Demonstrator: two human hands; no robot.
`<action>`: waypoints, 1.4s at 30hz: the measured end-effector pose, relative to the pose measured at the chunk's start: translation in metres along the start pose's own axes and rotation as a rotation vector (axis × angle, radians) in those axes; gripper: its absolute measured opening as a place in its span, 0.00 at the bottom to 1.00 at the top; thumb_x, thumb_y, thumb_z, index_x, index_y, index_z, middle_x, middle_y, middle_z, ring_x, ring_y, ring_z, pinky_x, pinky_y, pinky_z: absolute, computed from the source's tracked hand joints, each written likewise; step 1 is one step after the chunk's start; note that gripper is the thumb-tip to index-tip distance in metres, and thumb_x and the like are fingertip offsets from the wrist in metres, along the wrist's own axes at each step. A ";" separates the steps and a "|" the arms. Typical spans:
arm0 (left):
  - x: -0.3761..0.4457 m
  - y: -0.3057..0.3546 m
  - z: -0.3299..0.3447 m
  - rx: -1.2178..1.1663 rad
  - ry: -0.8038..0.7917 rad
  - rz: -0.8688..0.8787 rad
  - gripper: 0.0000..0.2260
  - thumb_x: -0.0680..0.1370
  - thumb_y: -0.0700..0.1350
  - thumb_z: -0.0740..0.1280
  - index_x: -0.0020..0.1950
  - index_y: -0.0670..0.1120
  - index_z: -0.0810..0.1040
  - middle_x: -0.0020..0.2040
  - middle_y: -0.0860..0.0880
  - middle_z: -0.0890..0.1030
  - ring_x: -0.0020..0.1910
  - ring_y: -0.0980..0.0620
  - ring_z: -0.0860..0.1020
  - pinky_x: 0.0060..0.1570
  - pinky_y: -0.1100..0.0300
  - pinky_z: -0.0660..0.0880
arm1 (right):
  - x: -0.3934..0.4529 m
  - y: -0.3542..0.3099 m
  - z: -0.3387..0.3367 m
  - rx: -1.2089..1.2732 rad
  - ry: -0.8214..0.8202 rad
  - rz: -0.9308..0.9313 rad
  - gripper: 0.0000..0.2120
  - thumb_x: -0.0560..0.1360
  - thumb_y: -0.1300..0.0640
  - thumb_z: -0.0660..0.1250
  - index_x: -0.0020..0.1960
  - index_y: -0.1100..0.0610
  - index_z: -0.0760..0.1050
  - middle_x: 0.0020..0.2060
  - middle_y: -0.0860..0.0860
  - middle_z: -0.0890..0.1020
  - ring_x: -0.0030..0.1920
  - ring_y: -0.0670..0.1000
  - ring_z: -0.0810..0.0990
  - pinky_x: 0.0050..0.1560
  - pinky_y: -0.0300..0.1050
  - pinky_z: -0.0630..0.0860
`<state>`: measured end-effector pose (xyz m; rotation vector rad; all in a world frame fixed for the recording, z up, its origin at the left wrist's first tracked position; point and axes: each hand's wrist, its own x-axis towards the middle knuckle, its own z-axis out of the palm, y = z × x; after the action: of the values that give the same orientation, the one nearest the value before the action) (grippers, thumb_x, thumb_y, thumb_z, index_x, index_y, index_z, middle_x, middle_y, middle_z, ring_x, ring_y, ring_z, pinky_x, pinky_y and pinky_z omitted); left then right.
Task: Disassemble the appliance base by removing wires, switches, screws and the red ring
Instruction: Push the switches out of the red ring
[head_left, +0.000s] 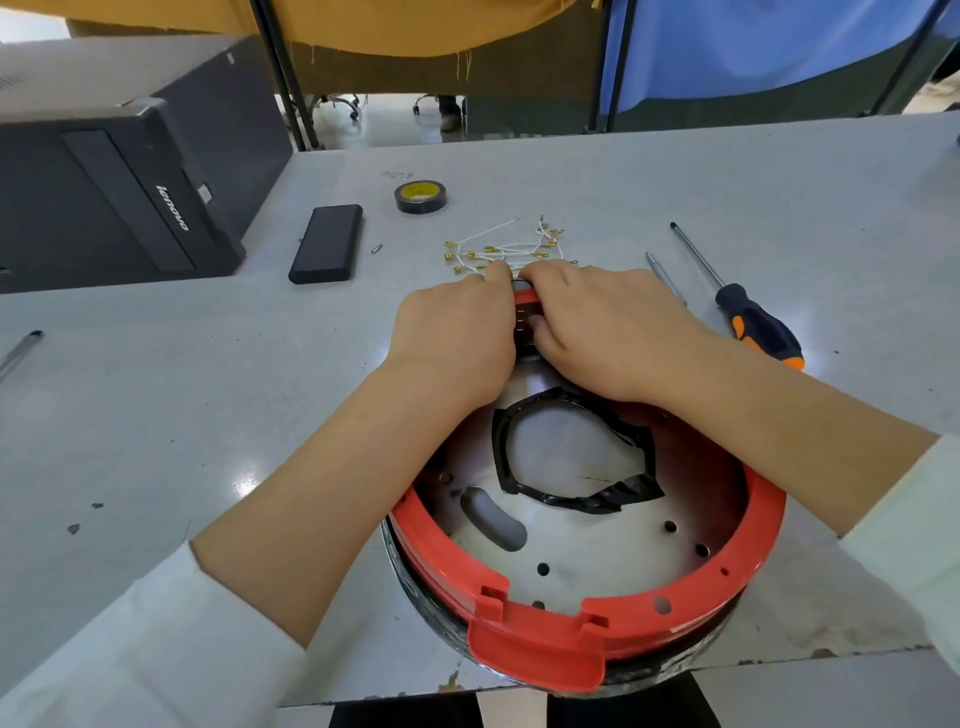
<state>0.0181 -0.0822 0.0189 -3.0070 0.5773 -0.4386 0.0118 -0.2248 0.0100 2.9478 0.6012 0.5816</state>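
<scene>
Two hands (457, 332) (597, 322) | grey table (156, 389) | curtained room

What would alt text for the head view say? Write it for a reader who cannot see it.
Both hands, left hand and right hand, grip a switch block at the far edge of a round appliance base with its red ring still on. Loose white wires and an orange-black screwdriver lie on the grey table.

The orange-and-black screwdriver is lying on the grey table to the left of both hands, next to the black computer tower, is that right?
Not quite. The head view shows the orange-and-black screwdriver lying on the grey table to the right of both hands, beyond the right hand. The black computer tower is far off on the left.
</scene>
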 end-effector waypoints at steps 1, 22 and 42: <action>0.001 0.001 0.000 0.002 0.000 -0.010 0.14 0.76 0.40 0.58 0.61 0.44 0.66 0.54 0.46 0.78 0.50 0.42 0.78 0.33 0.57 0.58 | 0.002 -0.001 0.000 -0.005 0.004 0.010 0.12 0.79 0.52 0.54 0.59 0.56 0.66 0.54 0.53 0.77 0.49 0.58 0.78 0.36 0.47 0.58; -0.006 0.000 -0.006 -0.254 0.010 -0.054 0.32 0.74 0.38 0.59 0.76 0.49 0.52 0.58 0.45 0.79 0.52 0.41 0.78 0.38 0.56 0.64 | 0.027 0.007 -0.024 0.968 -0.255 0.519 0.07 0.76 0.48 0.67 0.48 0.51 0.78 0.45 0.47 0.82 0.48 0.47 0.79 0.52 0.39 0.74; -0.018 -0.005 -0.010 -0.202 -0.017 -0.044 0.14 0.77 0.41 0.61 0.62 0.48 0.69 0.53 0.48 0.78 0.43 0.46 0.75 0.36 0.58 0.63 | 0.075 0.036 0.007 0.435 -0.694 0.317 0.16 0.76 0.60 0.66 0.63 0.58 0.72 0.55 0.54 0.76 0.47 0.54 0.79 0.41 0.48 0.80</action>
<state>0.0010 -0.0708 0.0239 -3.2179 0.5882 -0.3784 0.0914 -0.2286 0.0347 3.3368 0.1958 -0.6402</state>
